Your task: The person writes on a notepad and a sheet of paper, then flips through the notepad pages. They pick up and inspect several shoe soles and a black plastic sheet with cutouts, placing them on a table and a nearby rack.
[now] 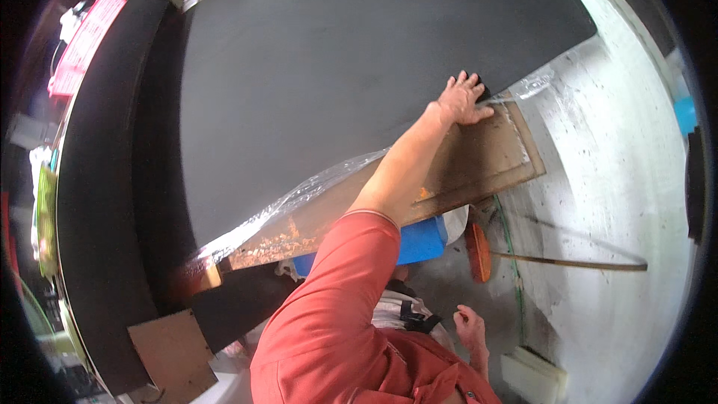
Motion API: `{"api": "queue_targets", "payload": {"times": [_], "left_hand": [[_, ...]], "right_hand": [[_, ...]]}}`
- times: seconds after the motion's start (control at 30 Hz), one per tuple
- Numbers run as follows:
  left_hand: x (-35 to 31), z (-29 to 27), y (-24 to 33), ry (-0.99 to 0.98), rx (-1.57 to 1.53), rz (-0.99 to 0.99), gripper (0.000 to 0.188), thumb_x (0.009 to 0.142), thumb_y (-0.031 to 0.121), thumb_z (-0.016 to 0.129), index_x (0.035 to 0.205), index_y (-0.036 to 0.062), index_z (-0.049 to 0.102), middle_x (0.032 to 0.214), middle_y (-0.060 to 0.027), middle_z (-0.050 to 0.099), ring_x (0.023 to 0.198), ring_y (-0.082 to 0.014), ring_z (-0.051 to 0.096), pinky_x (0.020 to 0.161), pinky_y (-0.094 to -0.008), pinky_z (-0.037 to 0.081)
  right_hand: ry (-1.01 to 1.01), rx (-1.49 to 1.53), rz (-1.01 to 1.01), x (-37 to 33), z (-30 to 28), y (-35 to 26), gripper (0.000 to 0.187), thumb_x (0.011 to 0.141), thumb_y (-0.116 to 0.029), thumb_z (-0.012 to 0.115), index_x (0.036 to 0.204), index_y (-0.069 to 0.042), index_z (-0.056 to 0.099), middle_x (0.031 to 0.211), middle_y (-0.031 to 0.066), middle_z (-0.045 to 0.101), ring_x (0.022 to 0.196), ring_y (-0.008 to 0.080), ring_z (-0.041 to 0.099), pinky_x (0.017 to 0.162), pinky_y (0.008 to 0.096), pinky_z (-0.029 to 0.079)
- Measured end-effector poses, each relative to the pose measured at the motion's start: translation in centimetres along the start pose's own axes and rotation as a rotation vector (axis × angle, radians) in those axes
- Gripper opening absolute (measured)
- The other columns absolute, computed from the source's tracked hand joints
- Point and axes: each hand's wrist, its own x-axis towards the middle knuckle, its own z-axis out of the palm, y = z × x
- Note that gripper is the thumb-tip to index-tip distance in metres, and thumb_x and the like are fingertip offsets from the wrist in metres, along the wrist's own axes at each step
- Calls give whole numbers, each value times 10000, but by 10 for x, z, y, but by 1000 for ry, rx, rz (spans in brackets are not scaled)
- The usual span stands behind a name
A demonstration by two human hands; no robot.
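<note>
My left hand [465, 99] lies open with spread fingers at the near right edge of a large black sheet [359, 52]. Its thumb reaches over the brown board edge [486, 146]. Clear plastic film [299, 196] runs crinkled along the sheet's near edge, and another bit of film [535, 84] shows right of the hand. Low on the right, beside my body, is my right hand [471, 327]. Its fingers are curled in, touching neither sheet nor board; whatever they may hold is hidden.
A dark bench surface [101, 202] stretches along the left, with a brown square board [172, 355] at its near end. Beneath the board edge is a blue container [419, 242]. An orange broom head [479, 253], its stick and a pale block [533, 375] are on the right. A whitish wall [621, 142] curves beyond.
</note>
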Motion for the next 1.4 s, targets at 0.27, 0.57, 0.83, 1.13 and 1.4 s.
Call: {"api": "queue_targets", "payload": {"times": [0.27,0.57,0.83,1.13,1.4], "left_hand": [[-133,21,27,127,78,18,775,928,508,631,1520,45,445,1614,-267,307,1523,-445,222,1230,-594,186],[-316,-20,19,288,-104,-287,685,977,392,610,1487,-32,437,1535,-294,413,1473,-466,321,1227,-538,256],[-571,46,128,569,-624,-336,320,1002,255,594,1118,-28,689,1093,-242,705,1055,-420,663,908,-482,540],[-894,201,180,-64,-167,-1205,239,985,251,548,957,47,670,826,-98,639,763,-275,650,686,-411,517],[-985,315,286,1587,-735,-2245,408,981,359,584,1042,-19,724,898,-162,728,844,-287,678,784,-405,527]], "right_hand": [[-199,-257,-13,42,-10,-19,327,955,-187,619,1221,-3,670,1064,210,740,980,317,732,830,397,554],[-298,-261,-147,31,34,-68,364,924,-232,635,1203,-5,685,1075,233,732,1019,379,711,889,425,550],[-501,-355,-282,-1,108,-121,421,934,-272,630,1250,3,672,1046,210,746,990,323,730,885,398,551],[-927,-535,-647,-19,223,-212,423,940,-262,641,1267,5,667,1117,224,732,1031,300,719,932,381,542],[-1261,-769,-1194,-63,353,-310,332,956,-222,644,1207,-6,673,1056,206,734,937,355,723,824,419,560]]}}
